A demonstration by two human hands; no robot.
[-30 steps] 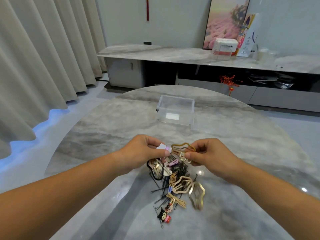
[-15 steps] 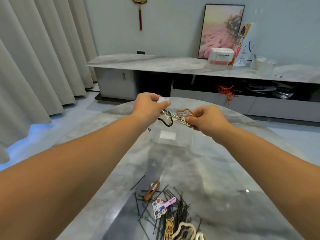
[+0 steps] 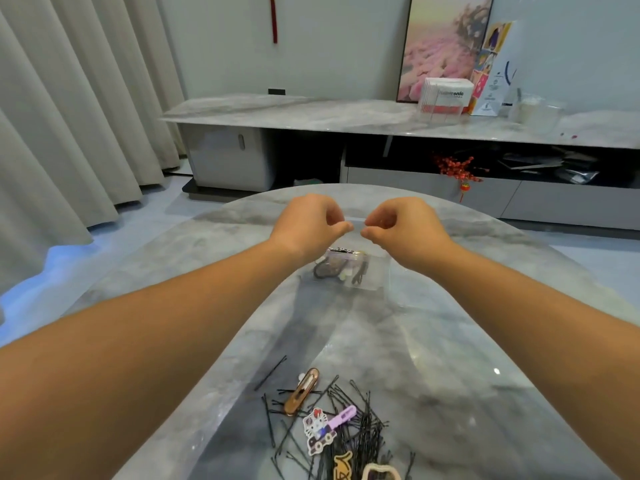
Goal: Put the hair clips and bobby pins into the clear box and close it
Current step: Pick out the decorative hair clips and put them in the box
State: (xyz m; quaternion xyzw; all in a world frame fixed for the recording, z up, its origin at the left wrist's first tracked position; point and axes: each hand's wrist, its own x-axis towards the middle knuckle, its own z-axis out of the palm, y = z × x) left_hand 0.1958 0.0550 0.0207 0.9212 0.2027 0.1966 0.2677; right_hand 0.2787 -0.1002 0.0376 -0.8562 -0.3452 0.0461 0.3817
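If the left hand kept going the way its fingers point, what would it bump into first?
Most likely the right hand. The left hand hovers over the clear box, its curled fingertips aimed sideways at the right hand's fingertips, with only a small gap between. Depth is hard to judge, so it could slip just past.

Soft, even daylight filled the room, with a cool blue glow spilling under the curtains point(image 3: 69, 109) at left. The polished marble table point(image 3: 467, 358) carried small specular glints and faint arm shadows. Wide-angle distortion bent the edges; the picture looked slightly soft throughout.
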